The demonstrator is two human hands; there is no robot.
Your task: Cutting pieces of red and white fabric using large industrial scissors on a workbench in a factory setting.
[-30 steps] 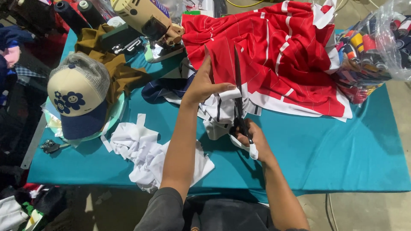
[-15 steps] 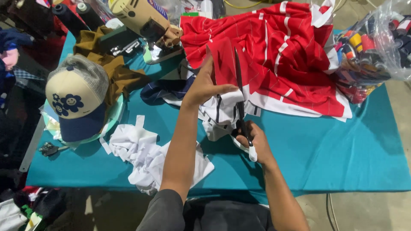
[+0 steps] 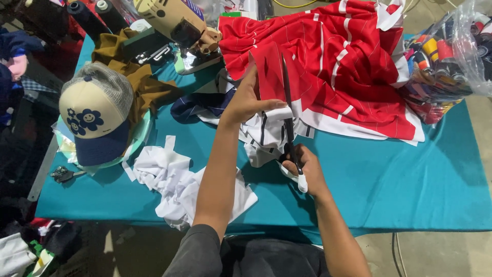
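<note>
On a teal table, my right hand is wrapped tight around the handles of long scissors, blades pointing away into red striped fabric. My left hand pinches the fabric's edge just left of the blades. White scraps and a cap lie to the left.

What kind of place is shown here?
Probably a small sewing or tailoring workshop: a beige sewing machine on the teal cutting table, a clear bag of coloured thread spools, and long black scissors cutting red striped fabric.
</note>
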